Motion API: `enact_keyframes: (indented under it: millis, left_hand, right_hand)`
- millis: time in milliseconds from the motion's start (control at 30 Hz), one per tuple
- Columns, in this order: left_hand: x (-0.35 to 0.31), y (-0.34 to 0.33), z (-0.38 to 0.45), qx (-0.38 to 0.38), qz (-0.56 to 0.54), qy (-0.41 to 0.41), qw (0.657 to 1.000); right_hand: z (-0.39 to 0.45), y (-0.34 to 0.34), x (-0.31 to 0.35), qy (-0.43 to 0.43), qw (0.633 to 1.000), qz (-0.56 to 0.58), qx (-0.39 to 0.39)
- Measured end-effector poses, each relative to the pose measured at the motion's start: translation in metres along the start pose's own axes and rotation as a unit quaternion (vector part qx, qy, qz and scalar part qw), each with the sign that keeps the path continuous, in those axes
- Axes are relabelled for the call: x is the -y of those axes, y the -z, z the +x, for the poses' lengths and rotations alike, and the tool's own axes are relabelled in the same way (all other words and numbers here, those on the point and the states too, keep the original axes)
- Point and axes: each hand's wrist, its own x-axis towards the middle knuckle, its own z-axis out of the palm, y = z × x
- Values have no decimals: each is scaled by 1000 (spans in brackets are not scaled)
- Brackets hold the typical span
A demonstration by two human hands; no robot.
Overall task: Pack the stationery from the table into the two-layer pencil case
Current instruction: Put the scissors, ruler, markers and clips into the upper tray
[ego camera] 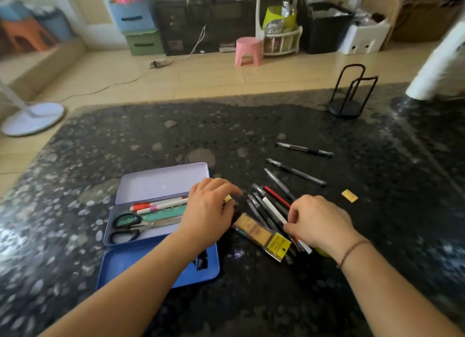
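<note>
A lilac tin pencil case [161, 178] lies open on the dark speckled table [251, 125]; its tray holds scissors [127, 226], two markers [161, 204] and a green ruler [166, 214]. A blue tray [120, 263] lies in front of it. My left hand [211, 211] hovers over the case's right end, pinching a small yellowish piece [228, 198]. My right hand [317, 222] pinches the near ends of a bundle of dark pens [266, 208]. A yellow-labelled packet [261, 236] lies between my hands. Three black pens [297, 172] lie apart further back.
A small yellow piece [349, 195] lies right of the pens. A black wire stand [348, 95] stands at the table's far side, a white roll [437, 67] at the far right. Beyond the table are a pink stool [247, 51] and storage boxes.
</note>
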Motion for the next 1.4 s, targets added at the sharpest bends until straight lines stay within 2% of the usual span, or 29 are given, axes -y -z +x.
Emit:
enact_keyframes:
  millis: [67,133,200,333,433,600,767,867,967,1067,1167,1300,1400]
  left_hand:
    - [-4,1,1,-33,-9,0,999]
    - [-12,0,-1,-35,8,-63,997]
    - [-24,-5,-1,-7,21,-119,993]
    - [-49,-23,2,61,22,-114,991]
    - [-56,-27,9,71,48,-152,985]
    - [-31,-5,13,-20,80,-200,976]
    - [13,37,-7,-57,36,-105,992]
    - [47,64,-26,-57,53,-58,995]
    - [82,80,-44,-36,78,-6,996]
    - [105,84,-58,-8,96,41,994]
    - [117,80,-66,-15,91,60,994]
    - [119,76,-66,-30,81,67,994]
    - [120,79,-63,-38,89,111,989]
  right_hand:
    - [0,-2,2,-5,1000,-21,9]
    - [2,-3,4,-7,1000,-19,18]
    - [3,-3,4,-19,999,7,33]
    - [3,1,1,-19,998,34,41]
    - [-1,11,-8,30,999,44,5]
    - [-3,9,-8,163,976,127,-61]
    - [-5,-12,28,291,925,199,-142]
    - [4,-30,72,332,903,160,-218]
    - [22,-46,111,338,899,106,-256]
    - [33,-59,132,336,906,84,-243]
    - [36,-65,138,334,910,49,-240]
    - [39,-62,150,335,901,10,-275]
    - [42,-60,159,316,913,-15,-258]
